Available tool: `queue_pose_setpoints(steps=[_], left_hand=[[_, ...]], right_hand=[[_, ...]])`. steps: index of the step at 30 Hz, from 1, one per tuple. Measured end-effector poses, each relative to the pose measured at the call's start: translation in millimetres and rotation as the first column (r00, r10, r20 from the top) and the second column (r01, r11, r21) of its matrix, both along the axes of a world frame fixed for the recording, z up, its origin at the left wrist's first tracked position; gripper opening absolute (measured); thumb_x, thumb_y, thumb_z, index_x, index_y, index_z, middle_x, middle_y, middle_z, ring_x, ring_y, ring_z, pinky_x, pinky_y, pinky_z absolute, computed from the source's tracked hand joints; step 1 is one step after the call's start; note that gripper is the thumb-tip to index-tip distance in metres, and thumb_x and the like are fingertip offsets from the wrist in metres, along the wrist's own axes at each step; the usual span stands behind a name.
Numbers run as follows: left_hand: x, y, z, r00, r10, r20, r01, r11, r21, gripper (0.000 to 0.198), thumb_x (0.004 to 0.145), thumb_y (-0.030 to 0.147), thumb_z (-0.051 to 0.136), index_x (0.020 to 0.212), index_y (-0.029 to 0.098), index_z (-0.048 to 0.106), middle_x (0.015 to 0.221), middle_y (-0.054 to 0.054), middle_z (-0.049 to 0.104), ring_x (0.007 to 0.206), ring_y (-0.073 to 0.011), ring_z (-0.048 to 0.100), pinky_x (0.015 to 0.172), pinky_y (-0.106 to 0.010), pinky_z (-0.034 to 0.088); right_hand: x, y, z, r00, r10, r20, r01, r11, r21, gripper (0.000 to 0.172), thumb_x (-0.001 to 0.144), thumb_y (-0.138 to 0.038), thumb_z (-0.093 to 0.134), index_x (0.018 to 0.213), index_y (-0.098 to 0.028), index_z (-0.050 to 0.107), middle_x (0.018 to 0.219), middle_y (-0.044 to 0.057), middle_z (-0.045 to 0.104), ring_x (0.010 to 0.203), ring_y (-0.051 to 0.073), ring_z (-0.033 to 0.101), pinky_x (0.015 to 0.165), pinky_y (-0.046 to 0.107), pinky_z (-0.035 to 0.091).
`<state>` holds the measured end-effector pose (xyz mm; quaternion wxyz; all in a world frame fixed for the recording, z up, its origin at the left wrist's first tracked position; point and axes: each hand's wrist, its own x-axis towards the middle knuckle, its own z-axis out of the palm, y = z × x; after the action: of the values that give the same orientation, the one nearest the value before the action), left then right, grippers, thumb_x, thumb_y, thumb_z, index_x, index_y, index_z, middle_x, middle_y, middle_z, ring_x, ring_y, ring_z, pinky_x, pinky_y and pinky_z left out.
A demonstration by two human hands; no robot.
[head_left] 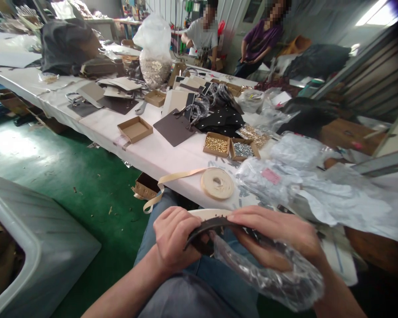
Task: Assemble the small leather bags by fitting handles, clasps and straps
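Over my lap, my left hand is closed around one end of a dark brown curved strap. My right hand pinches the other end of that strap and also holds a clear plastic bag of small dark parts that hangs below it. A white plate-like rim shows just behind the strap. On the white table just beyond my hands lies a roll of beige tape with its loose end trailing off the edge.
Small cardboard boxes hold gold studs and silver studs; an empty box sits left of them. Brown leather pieces, plastic bags and a big bag of metal parts crowd the table. Two people sit at the back. Green floor and a grey bin lie left.
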<state>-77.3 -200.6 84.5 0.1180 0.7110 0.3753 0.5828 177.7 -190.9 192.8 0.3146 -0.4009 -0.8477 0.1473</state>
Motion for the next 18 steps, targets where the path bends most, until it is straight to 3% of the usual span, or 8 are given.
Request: queue_pose_setpoints(steps=[9, 14, 16, 18], left_hand=[[-4, 2, 22.6, 1.0, -0.018, 0.022, 0.017, 0.999, 0.052, 0.035, 0.087, 0.013, 0.089, 0.114, 0.027, 0.071, 0.087, -0.002, 0.082, 0.07, -0.0223, 0.077, 0.069, -0.039, 0.061], [0, 6, 20.6, 1.0, 0.017, 0.006, -0.017, 0.999, 0.05, 0.029, 0.089, 0.019, 0.091, 0.111, 0.027, 0.073, 0.082, -0.001, 0.079, 0.066, -0.0204, 0.073, 0.068, -0.037, 0.058], [5, 8, 20.2, 0.998, 0.064, 0.025, -0.064, 0.998, 0.009, 0.022, 0.089, 0.021, 0.092, 0.101, 0.026, 0.074, 0.077, 0.001, 0.075, 0.064, -0.0189, 0.07, 0.066, -0.035, 0.055], [9, 13, 23.3, 0.988, 0.132, 0.084, -0.12, 0.984, -0.129, 0.025, 0.087, 0.027, 0.095, 0.088, 0.025, 0.071, 0.072, 0.002, 0.071, 0.061, -0.0168, 0.066, 0.063, -0.032, 0.052]], right_hand=[[-7, -5, 1.8, 1.0, -0.025, 0.004, 0.024, 0.991, 0.129, 0.044, 0.099, -0.014, 0.084, 0.133, -0.042, 0.08, 0.117, -0.004, 0.09, 0.097, 0.027, 0.09, 0.087, 0.037, 0.075], [-5, -1, -7.9, 0.999, -0.04, -0.009, 0.041, 0.992, 0.117, 0.037, 0.101, -0.018, 0.083, 0.13, -0.04, 0.082, 0.114, -0.004, 0.089, 0.095, 0.027, 0.089, 0.086, 0.038, 0.075], [-4, 5, -10.8, 0.996, -0.08, -0.042, 0.083, 0.994, 0.077, 0.025, 0.104, -0.021, 0.081, 0.123, -0.037, 0.084, 0.115, -0.002, 0.089, 0.098, 0.028, 0.089, 0.09, 0.039, 0.074], [0, 12, -10.5, 0.979, -0.187, -0.084, 0.194, 0.978, 0.075, 0.02, 0.104, -0.027, 0.083, 0.123, -0.034, 0.084, 0.117, 0.002, 0.088, 0.1, 0.03, 0.088, 0.093, 0.043, 0.074]])
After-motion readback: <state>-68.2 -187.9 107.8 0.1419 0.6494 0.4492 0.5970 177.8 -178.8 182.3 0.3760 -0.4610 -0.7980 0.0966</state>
